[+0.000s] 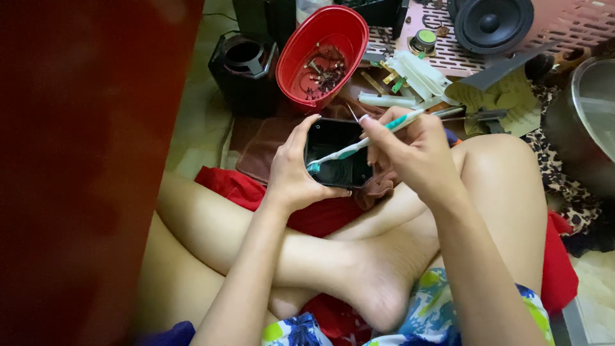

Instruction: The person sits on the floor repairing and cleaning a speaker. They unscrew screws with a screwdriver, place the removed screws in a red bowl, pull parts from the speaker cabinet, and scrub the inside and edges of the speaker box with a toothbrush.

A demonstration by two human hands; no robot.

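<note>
Floor (198,128) bears red bowl (323,54), speaker (490,22).

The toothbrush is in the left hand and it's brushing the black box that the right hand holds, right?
Not quite: the hands are swapped. In the head view the right hand holds the toothbrush, and the left hand holds the black box. The brush head does rest on the box.

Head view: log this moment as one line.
left hand: holds black casing | right hand: holds toothbrush, bristles in casing | red bowl: behind, small parts
</note>
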